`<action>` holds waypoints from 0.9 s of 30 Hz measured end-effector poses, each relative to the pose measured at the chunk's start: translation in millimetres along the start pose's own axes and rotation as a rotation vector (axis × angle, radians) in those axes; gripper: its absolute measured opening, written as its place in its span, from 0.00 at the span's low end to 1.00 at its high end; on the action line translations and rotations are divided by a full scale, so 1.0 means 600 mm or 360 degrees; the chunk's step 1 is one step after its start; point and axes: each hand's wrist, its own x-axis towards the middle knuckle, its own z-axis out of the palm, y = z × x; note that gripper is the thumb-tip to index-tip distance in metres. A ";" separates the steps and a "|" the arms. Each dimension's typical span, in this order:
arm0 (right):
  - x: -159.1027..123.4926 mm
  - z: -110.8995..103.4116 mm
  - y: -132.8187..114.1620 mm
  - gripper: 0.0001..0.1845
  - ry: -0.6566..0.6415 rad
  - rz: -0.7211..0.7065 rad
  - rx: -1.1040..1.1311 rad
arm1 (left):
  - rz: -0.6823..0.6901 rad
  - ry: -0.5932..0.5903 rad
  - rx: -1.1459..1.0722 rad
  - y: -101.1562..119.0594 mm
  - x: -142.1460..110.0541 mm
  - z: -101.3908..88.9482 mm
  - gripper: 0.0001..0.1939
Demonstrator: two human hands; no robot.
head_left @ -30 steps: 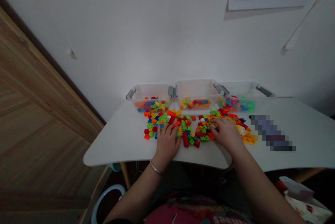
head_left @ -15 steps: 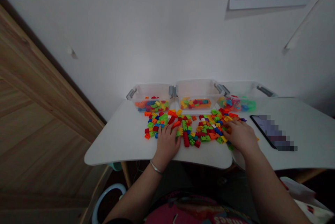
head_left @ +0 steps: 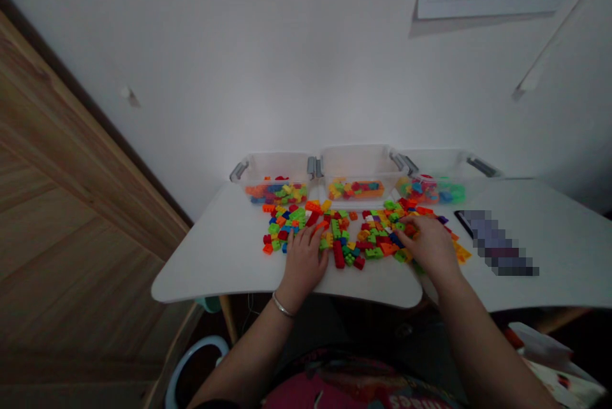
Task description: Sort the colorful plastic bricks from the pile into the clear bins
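A wide spread of small colourful building bricks [head_left: 336, 228] lies on the white table in front of me. My left hand [head_left: 306, 256] rests at the left part of the spread, palm down, its fingers stretched out and touching bricks. It wears a silver bangle at the wrist. Over the right part of the spread is my right hand [head_left: 429, 246], fingers bent down among the bricks. Its thumb and forefinger are apart, near green and orange bricks; nothing is clearly gripped. The palm hides some bricks beneath it. A yellow brick [head_left: 461, 253] shows just right of this hand.
Behind the bricks stand three clear plastic bins, left [head_left: 280, 170], middle [head_left: 363, 160] and right [head_left: 437, 164], each with colourful pieces inside. A phone [head_left: 497, 246] lies to the right on the white table [head_left: 201, 262]. The wall rises directly behind the bins.
My right hand has shifted left over the bricks, uncovering yellow pieces on its right side. My left hand stays nearly in place.
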 end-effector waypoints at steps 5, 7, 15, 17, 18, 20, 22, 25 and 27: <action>-0.031 0.030 -0.066 0.15 0.0132 -0.0153 0.0569 | 0.0028 -0.0009 -0.0071 -0.001 0.000 -0.007 0.22; -0.044 0.041 -0.090 0.13 0.0106 -0.0244 0.0618 | 0.0034 -0.0011 -0.0127 0.001 -0.001 -0.010 0.20; -0.054 0.059 -0.110 0.09 0.0131 -0.0470 0.0572 | -0.0009 -0.0031 -0.0357 0.049 0.012 -0.010 0.09; -0.054 0.059 -0.108 0.08 0.0136 -0.0499 0.0561 | -0.0004 -0.0043 -0.0421 0.065 0.024 -0.009 0.08; -0.055 0.058 -0.108 0.08 0.0137 -0.0509 0.0563 | -0.0007 -0.0056 -0.0445 0.071 0.031 -0.008 0.07; -0.055 0.058 -0.107 0.07 0.0133 -0.0527 0.0581 | -0.0025 -0.0074 -0.0470 0.080 0.041 -0.006 0.05; -0.056 0.058 -0.108 0.06 0.0125 -0.0533 0.0597 | -0.0041 -0.0074 -0.0478 0.083 0.048 -0.004 0.03; -0.055 0.061 -0.108 0.07 0.0105 -0.0495 0.0569 | -0.0049 -0.0061 -0.0492 0.076 0.054 0.001 0.02; -0.055 0.063 -0.108 0.08 0.0075 -0.0463 0.0540 | -0.0083 -0.0037 -0.0497 0.063 0.059 0.002 0.02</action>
